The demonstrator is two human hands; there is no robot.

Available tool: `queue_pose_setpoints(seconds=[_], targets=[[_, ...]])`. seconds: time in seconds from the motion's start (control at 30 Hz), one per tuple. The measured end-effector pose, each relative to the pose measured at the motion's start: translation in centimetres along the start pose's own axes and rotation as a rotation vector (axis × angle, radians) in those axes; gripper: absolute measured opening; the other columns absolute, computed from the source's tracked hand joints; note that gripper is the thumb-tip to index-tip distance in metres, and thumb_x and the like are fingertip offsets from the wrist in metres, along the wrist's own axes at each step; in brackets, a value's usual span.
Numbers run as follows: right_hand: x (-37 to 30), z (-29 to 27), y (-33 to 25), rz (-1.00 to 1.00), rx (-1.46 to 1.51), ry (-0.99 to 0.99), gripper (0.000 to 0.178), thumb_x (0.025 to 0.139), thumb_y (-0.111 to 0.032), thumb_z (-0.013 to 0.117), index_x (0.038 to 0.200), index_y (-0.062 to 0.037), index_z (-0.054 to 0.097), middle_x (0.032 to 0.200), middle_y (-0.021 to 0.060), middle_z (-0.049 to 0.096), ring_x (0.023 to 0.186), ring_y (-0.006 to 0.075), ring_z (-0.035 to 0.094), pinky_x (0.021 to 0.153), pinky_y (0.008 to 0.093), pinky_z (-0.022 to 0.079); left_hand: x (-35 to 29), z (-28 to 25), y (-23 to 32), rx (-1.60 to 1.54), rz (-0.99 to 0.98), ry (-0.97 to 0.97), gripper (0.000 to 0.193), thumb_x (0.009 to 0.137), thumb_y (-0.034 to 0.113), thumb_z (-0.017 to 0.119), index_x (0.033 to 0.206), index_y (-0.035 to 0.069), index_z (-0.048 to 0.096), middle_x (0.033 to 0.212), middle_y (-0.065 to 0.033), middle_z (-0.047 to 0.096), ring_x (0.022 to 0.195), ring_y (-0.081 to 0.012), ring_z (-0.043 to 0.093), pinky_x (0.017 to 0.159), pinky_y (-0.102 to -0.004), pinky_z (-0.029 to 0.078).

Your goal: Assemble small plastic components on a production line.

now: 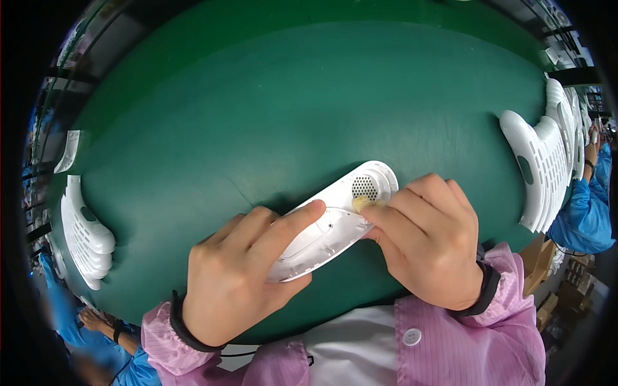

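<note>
A white oblong plastic housing [344, 193] with rounded ends is tilted up in front of me, its hollow inner side showing. Near its far right end is a round patch of small holes. My left hand [248, 270] grips the near left part, fingers over the rim and thumb beneath. My right hand [428, 241] is closed at the right edge by the hole patch. At its fingertips shows a small yellowish piece [364, 202], touching the housing; its kind is too small to tell. Part of the housing is hidden behind both hands.
A nested stack of white slotted plastic shells [541, 164] stands at the right of the green table [257, 109]. Another stack of white shells [84, 235] is at the left, beside a single white piece [68, 152]. People in blue sleeves [586, 219] work at both sides.
</note>
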State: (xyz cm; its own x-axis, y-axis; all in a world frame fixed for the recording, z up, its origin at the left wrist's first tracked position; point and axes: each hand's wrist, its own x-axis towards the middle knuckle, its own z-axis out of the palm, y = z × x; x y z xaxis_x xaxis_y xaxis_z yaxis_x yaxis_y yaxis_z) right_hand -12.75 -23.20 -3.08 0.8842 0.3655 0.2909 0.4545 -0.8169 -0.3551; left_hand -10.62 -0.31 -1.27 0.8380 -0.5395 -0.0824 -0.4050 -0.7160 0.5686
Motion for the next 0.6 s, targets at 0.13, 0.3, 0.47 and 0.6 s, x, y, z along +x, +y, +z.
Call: queue_pose_setpoints(seconds=[0.13,0.3,0.47,0.6], targets=[[1.5,-1.0,1.2,-0.003,0.162,-0.078,0.037,0.055,-0.011,0.083,0.091,-0.0051,0.075,0.076,0.0037,0.063,0.073,0.0240,0.058,0.064,0.0380,0.048,1.2,-0.3,-0.6,-0.098,0.021,0.011,0.062,0.062,0.002,0.078,0.123,0.011,0.070,0.093,-0.0117,0.067,0.075,-0.0310,0.066,0.064,-0.0362,0.054],[-1.3,-3.9,4.3,-0.055,0.363,0.002,0.026,0.080,-0.024,0.082,0.094,-0.0024,0.076,0.106,0.0101,0.070,0.098,0.0265,0.061,0.084,0.0355,0.053,2.9,0.3,0.2,-0.183,0.066,-0.062,0.060,0.069,0.004,0.081,0.127,0.005,0.066,0.113,-0.0169,0.071,0.098,-0.0338,0.070,0.089,-0.0382,0.054],[-15.9,-20.8,15.0,-0.268,1.243,0.032,0.040,0.087,-0.037,0.078,0.099,0.0008,0.075,0.113,0.0204,0.070,0.093,0.0271,0.071,0.082,0.0353,0.057,6.1,-2.0,0.6,-0.100,-0.036,0.173,0.056,0.085,0.011,0.071,0.136,-0.003,0.056,0.133,-0.0125,0.060,0.125,-0.0233,0.054,0.112,-0.0352,0.034],[-32.9,-26.4,19.2,0.578,0.643,0.686,0.036,0.104,-0.034,0.050,0.087,-0.0068,0.066,0.090,0.0082,0.066,0.079,0.0164,0.061,0.074,0.0274,0.050,13.8,-5.7,-3.4,0.049,0.012,0.314,0.049,0.094,0.012,0.066,0.139,-0.003,0.053,0.138,-0.0150,0.058,0.128,-0.0264,0.052,0.115,-0.0360,0.032]])
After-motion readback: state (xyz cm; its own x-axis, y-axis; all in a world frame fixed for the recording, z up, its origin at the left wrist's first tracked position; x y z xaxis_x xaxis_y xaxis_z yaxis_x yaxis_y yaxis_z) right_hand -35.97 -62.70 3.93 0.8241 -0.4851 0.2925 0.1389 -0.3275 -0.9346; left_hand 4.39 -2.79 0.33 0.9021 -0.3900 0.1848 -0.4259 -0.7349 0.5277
